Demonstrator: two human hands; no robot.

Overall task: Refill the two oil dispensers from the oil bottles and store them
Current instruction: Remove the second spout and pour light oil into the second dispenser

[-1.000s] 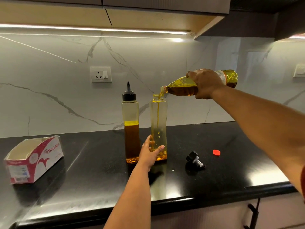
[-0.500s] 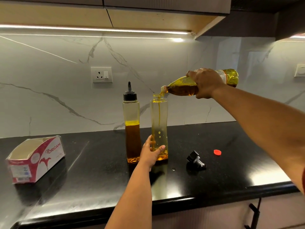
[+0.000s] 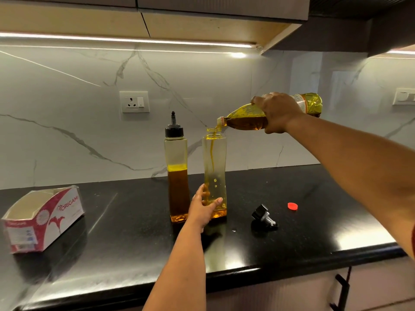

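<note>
At the bottom of the frame the black tabletop point(image 3: 125, 248) ends in a glossy front edge, with cabinet fronts and a dark handle below it at lower right, cut off by the frame border. A forearm rises from the bottom centre to the left hand point(image 3: 202, 206), which grips the lower part of the open dispenser point(image 3: 214, 176); the thumb lies across its front face and the fingers curl behind, seen only dimly through the clear plastic. This dispenser stands upright at the middle of the frame with a shallow layer of oil at its base and a thin stream falling inside it. Just left of it, close but whether touching is hard to tell, stands the capped dispenser point(image 3: 177, 176), roughly half full of darker oil, with a black nozzle cap on top.

To the right on the tabletop lies a black spout cap point(image 3: 262, 217) on its side, and farther right a small red cap point(image 3: 292, 206). At the left edge sits an open cardboard box point(image 3: 42, 218) printed in red and white, its contents not visible.

The right arm enters from the right edge, its upper part cut off. The right hand point(image 3: 277, 113) wraps around the oil bottle point(image 3: 247, 118), held nearly horizontal in the upper right of centre, its mouth over the open dispenser's neck; the hand hides the bottle's middle and most of its label.

Behind is a marble backsplash with a wall socket point(image 3: 134, 102), and a light strip under the cabinets.
</note>
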